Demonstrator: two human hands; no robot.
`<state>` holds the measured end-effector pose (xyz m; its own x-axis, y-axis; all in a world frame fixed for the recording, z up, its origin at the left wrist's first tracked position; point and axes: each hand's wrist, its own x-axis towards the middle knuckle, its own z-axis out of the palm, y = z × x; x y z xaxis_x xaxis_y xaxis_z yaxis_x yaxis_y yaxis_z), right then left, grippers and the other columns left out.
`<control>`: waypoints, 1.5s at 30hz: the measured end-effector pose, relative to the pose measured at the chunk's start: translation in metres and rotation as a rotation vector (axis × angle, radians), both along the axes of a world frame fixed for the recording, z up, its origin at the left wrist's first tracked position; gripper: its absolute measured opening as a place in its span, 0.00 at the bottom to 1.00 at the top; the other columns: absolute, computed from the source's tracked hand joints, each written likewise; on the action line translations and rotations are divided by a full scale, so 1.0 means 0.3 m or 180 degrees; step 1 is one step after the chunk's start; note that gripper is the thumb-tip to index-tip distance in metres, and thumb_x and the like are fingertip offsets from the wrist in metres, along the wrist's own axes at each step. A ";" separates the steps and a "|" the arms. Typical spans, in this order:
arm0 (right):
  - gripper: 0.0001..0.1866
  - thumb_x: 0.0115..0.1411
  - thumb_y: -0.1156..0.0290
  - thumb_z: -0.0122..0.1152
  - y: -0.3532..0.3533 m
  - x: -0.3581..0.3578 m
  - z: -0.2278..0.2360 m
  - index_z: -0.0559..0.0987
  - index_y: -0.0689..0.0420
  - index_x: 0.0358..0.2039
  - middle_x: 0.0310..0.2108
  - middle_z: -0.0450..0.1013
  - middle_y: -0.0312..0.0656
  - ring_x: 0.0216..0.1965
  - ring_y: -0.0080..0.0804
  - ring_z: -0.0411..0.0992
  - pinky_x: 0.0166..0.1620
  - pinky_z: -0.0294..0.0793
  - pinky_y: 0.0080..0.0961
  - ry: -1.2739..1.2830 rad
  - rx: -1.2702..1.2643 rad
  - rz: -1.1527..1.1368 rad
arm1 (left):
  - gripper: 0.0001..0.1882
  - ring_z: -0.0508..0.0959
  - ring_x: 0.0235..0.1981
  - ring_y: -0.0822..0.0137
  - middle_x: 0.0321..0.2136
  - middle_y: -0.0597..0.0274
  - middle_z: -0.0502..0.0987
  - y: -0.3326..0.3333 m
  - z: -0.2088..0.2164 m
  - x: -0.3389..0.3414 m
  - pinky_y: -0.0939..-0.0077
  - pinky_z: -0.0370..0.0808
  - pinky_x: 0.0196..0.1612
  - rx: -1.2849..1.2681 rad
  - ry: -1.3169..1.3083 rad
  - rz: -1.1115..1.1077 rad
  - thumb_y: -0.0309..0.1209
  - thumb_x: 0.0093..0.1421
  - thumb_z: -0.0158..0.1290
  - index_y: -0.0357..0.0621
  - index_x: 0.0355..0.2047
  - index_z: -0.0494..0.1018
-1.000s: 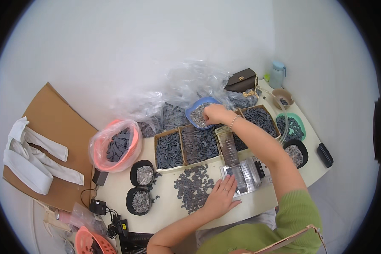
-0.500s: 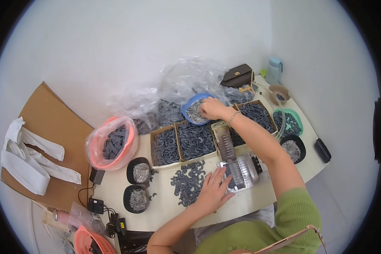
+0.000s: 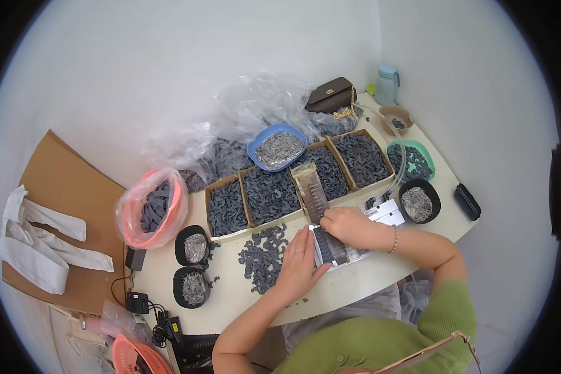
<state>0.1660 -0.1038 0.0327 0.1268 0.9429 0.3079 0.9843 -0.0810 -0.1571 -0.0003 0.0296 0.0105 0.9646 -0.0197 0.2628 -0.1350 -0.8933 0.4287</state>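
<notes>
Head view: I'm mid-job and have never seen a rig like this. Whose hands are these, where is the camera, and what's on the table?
There's no robot: these are one person's bare hands. The picture comes from the left of two head-worn fisheye cameras looking down, so straight edges bend near its dark rim.

The left hand lies with fingers extended at the left edge of a silver metal fixture. The right hand curls over it; whether it holds anything is hidden.

On the off-white table are a loose pile of small dark-grey pieces, tan cardboard boxes filled with similar pieces, a blue bowl and three black bowls, all four holding thin silver pins.
</notes>
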 end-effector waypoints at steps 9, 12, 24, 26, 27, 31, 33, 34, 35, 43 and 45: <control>0.10 0.50 0.72 0.55 -0.044 0.003 -0.071 0.77 0.59 0.33 0.32 0.70 0.42 0.38 0.38 0.71 0.40 0.72 0.34 0.0460 0.0456 0.0023 | 0.43 0.52 0.64 0.39 0.62 0.34 0.50 -0.051 -0.048 0.045 0.49 0.51 0.62 0.0423 0.0039 -0.0029 0.47 0.57 0.55 0.23 0.59 0.53; 0.12 0.51 0.71 0.58 -0.088 0.020 -0.064 0.78 0.57 0.37 0.35 0.71 0.39 0.39 0.37 0.69 0.42 0.69 0.33 0.0277 0.0421 -0.0104 | 0.43 0.52 0.63 0.39 0.62 0.34 0.51 -0.056 -0.029 0.045 0.47 0.50 0.62 0.0419 0.0012 0.0045 0.47 0.56 0.56 0.25 0.60 0.54; 0.17 0.51 0.71 0.55 -0.114 -0.010 -0.059 0.78 0.57 0.43 0.40 0.71 0.39 0.41 0.35 0.67 0.43 0.65 0.31 -0.0207 0.0418 -0.0147 | 0.41 0.54 0.64 0.44 0.63 0.38 0.52 -0.030 -0.029 0.069 0.48 0.52 0.62 0.0458 -0.0095 0.0084 0.49 0.55 0.56 0.32 0.59 0.59; 0.18 0.52 0.71 0.53 -0.118 -0.012 -0.054 0.78 0.57 0.44 0.40 0.70 0.39 0.41 0.35 0.67 0.43 0.65 0.30 -0.0377 0.0353 -0.0114 | 0.41 0.54 0.64 0.43 0.62 0.38 0.53 -0.032 -0.034 0.062 0.48 0.52 0.62 0.0470 -0.0048 0.0035 0.49 0.55 0.56 0.32 0.59 0.59; 0.18 0.52 0.70 0.53 -0.122 -0.017 -0.044 0.78 0.57 0.44 0.40 0.70 0.40 0.41 0.35 0.67 0.43 0.65 0.29 -0.0488 0.0305 -0.0114 | 0.41 0.54 0.64 0.43 0.62 0.38 0.53 -0.034 -0.037 0.056 0.48 0.52 0.62 0.0475 -0.0024 0.0016 0.49 0.55 0.56 0.31 0.59 0.59; 0.19 0.53 0.69 0.52 -0.118 -0.035 -0.044 0.78 0.58 0.45 0.41 0.70 0.40 0.41 0.34 0.67 0.43 0.64 0.29 -0.0857 0.0067 -0.0254 | 0.41 0.55 0.63 0.40 0.62 0.36 0.53 -0.067 -0.042 0.027 0.47 0.53 0.61 0.0547 -0.0006 0.0045 0.48 0.54 0.57 0.31 0.59 0.59; 0.19 0.53 0.69 0.52 -0.112 -0.043 -0.032 0.78 0.59 0.45 0.40 0.70 0.40 0.41 0.34 0.67 0.43 0.65 0.29 -0.1061 0.0088 -0.0249 | 0.41 0.54 0.63 0.41 0.62 0.36 0.53 -0.085 -0.040 0.009 0.46 0.53 0.61 0.0598 0.0025 0.0068 0.49 0.54 0.56 0.31 0.59 0.59; 0.19 0.52 0.70 0.52 -0.112 -0.045 -0.026 0.77 0.59 0.45 0.40 0.70 0.40 0.41 0.34 0.67 0.43 0.65 0.29 -0.1163 0.0099 -0.0244 | 0.41 0.54 0.63 0.41 0.62 0.36 0.53 -0.096 -0.040 0.002 0.46 0.53 0.61 0.0593 0.0044 0.0077 0.50 0.54 0.56 0.31 0.59 0.59; 0.19 0.52 0.70 0.52 -0.114 -0.043 -0.020 0.77 0.59 0.45 0.40 0.70 0.40 0.41 0.34 0.67 0.43 0.65 0.29 -0.1027 0.0106 -0.0202 | 0.41 0.54 0.63 0.41 0.62 0.36 0.53 -0.108 -0.038 -0.003 0.46 0.53 0.61 0.0588 0.0061 0.0088 0.50 0.54 0.56 0.31 0.59 0.59; 0.19 0.52 0.70 0.53 -0.148 -0.028 -0.038 0.77 0.58 0.45 0.44 0.71 0.41 0.46 0.35 0.68 0.46 0.65 0.30 -0.0516 0.0151 0.0018 | 0.41 0.53 0.64 0.41 0.62 0.36 0.52 -0.138 -0.016 -0.031 0.46 0.52 0.62 0.0559 0.0112 0.0108 0.50 0.55 0.55 0.30 0.58 0.59; 0.18 0.52 0.70 0.53 -0.156 -0.034 -0.040 0.77 0.61 0.43 0.43 0.71 0.42 0.44 0.34 0.68 0.44 0.65 0.29 -0.0460 0.0327 0.0085 | 0.40 0.53 0.63 0.39 0.62 0.35 0.51 -0.144 -0.005 -0.039 0.46 0.51 0.62 0.0400 0.0159 0.0116 0.50 0.56 0.55 0.30 0.58 0.59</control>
<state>0.1558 -0.1505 0.0207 0.0497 0.9080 0.4160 0.9988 -0.0455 -0.0200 -0.0119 -0.0137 0.0089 0.9771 -0.0142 0.2122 -0.0829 -0.9443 0.3184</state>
